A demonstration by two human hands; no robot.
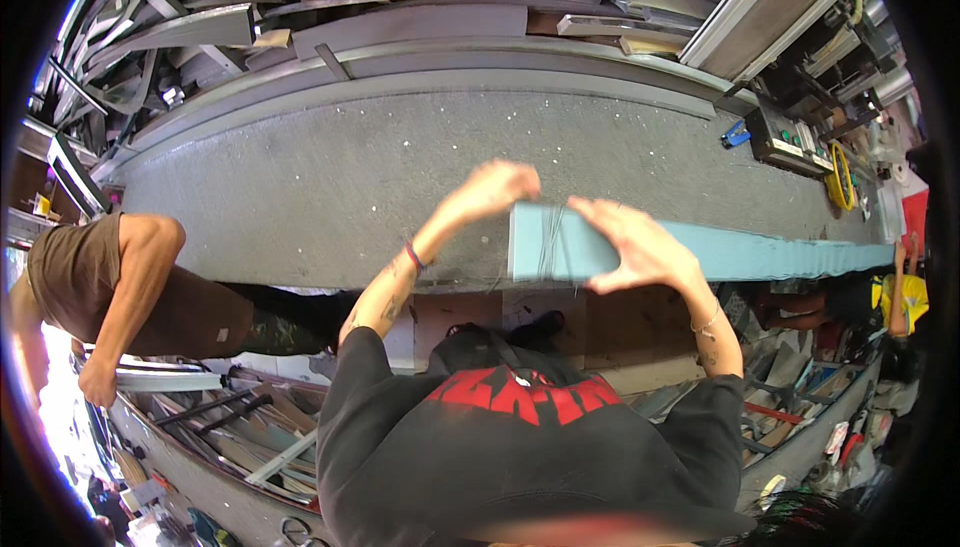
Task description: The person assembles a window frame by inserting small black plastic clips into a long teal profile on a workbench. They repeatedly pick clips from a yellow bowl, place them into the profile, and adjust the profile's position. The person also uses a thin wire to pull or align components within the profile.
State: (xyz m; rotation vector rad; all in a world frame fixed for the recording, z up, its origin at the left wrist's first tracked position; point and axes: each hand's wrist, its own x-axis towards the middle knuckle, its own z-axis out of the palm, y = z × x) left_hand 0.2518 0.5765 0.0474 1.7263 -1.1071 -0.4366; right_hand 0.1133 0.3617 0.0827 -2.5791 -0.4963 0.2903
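A long, flat light-blue bundle (740, 250) lies along the near edge of the grey worktable, its square end close to the middle. Several turns of thin dark strand (552, 237) loop around it near that end. My right hand (635, 242) rests over the bundle just right of the strand, fingers stretched toward its far edge and thumb at its near edge. Off the bundle's end, up and to the left, my left hand (500, 185) is raised with fingers curled together and blurred. Whatever is between them is too blurred to name.
Another person (85, 287) stands at the left; a person in yellow (905, 299) touches the bundle's far right end. Profiles and offcuts (410, 27) fill a rack behind the table (330, 187). Blue-handled pliers (736, 134) and a yellow coil (842, 175) lie at right.
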